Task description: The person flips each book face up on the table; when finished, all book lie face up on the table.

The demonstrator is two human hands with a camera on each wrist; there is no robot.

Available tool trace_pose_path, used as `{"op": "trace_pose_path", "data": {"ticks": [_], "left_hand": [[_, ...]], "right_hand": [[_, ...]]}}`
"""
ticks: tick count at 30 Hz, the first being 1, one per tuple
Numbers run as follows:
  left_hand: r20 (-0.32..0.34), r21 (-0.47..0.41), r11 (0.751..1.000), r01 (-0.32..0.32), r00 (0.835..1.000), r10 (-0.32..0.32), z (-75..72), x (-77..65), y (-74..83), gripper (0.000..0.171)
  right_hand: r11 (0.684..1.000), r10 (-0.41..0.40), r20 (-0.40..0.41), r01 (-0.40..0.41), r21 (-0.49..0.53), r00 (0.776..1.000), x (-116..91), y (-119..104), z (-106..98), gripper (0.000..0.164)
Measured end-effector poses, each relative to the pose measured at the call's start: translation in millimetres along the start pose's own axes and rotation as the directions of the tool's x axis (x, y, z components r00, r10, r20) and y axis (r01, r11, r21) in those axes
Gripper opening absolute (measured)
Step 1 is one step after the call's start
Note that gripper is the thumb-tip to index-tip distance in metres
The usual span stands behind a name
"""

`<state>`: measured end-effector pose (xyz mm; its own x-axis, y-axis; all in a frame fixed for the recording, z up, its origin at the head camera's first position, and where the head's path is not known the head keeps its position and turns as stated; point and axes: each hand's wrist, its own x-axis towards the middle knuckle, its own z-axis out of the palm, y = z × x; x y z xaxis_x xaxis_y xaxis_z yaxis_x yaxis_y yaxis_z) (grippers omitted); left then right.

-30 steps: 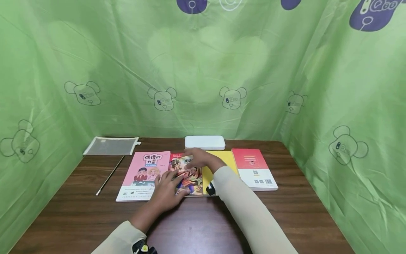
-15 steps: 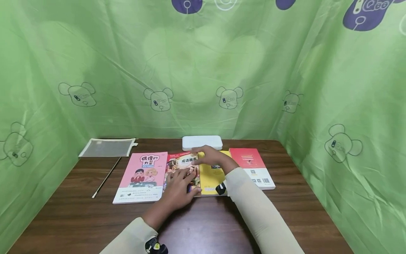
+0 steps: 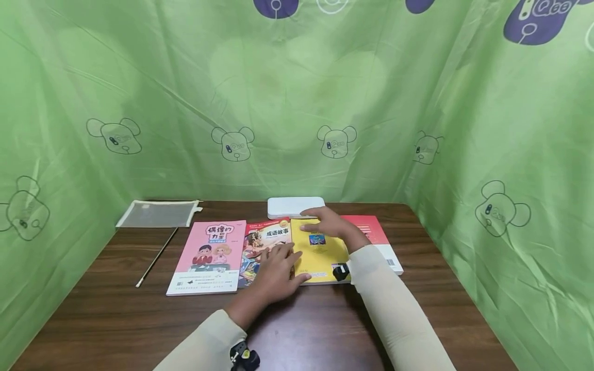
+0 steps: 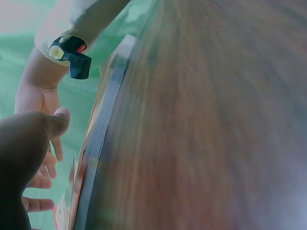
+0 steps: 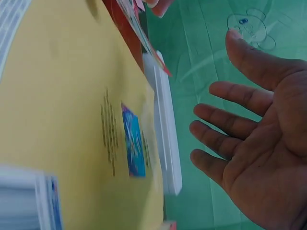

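Note:
My left hand (image 3: pixel 278 270) lies over the lower right of a colourful storybook (image 3: pixel 260 241), fingers straight, thumb reaching over the yellow book (image 3: pixel 320 260) beside it. In the right wrist view, a thin edge of the colourful cover (image 5: pixel 144 40) stands lifted above the yellow one. My right hand (image 3: pixel 331 225) hovers at the top of the yellow book. The right wrist view shows the same hand (image 5: pixel 259 124) with spread fingers and nothing between them. The left wrist view catches the left thumb (image 4: pixel 53 125) close by and the book's page edges (image 4: pixel 108 110).
A pink book (image 3: pixel 211 257) lies at the left of the row and a red and white book (image 3: pixel 371 229) at its right, partly under the right arm. Behind stands a white case (image 3: pixel 295 207). A mesh pouch (image 3: pixel 158 214) and a thin stick (image 3: pixel 157 257) lie left.
Both hands have shifted right across the books. The right hand has left the colourful cover and is now over the yellow book, and more of both covers shows.

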<state>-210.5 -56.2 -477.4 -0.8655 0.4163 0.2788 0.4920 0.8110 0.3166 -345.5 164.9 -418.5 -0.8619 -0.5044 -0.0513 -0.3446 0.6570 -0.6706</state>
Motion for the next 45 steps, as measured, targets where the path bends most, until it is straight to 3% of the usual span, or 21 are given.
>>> {"op": "trace_pose_path", "data": {"ticks": [4, 10, 15, 22, 31, 39, 45], "left_hand": [[0.051, 0.022, 1.0, 0.004, 0.999, -0.005, 2.8, 5.5, 10.8, 0.071], [0.063, 0.046, 0.999, -0.02, 0.998, 0.017, 8.5, 13.2, 21.0, 0.072], [0.08, 0.04, 0.999, -0.032, 0.996, 0.028, 13.1, 19.6, 29.2, 0.073], [0.103, 0.053, 0.998, -0.044, 0.994, 0.039, 24.9, 28.1, 45.9, 0.073], [0.105, 0.077, 0.994, -0.083, 0.992, 0.074, 38.8, 35.3, 56.1, 0.076], [0.099, 0.043, 0.996, -0.08, 0.992, 0.075, 43.1, 38.1, 58.7, 0.076], [0.091, 0.028, 0.996, -0.086, 0.992, 0.083, 49.0, 38.6, 57.3, 0.077]], "right_hand": [[0.998, 0.062, -0.049, -0.061, 0.002, 0.997, -8, 12, -7, 0.066], [0.99, 0.114, -0.101, -0.105, 0.099, 0.988, -18, 30, -21, 0.066], [0.986, 0.156, -0.103, -0.149, 0.073, 0.982, -21, 43, -31, 0.065], [0.966, 0.259, -0.143, -0.255, 0.041, 0.955, -20, 60, -41, 0.067], [0.954, 0.299, -0.093, -0.294, 0.065, 0.95, -16, 73, -44, 0.063], [0.937, 0.342, -0.071, -0.334, 0.104, 0.937, -11, 76, -43, 0.062], [0.942, 0.334, -0.016, -0.333, 0.048, 0.942, -17, 68, -50, 0.067]]}}
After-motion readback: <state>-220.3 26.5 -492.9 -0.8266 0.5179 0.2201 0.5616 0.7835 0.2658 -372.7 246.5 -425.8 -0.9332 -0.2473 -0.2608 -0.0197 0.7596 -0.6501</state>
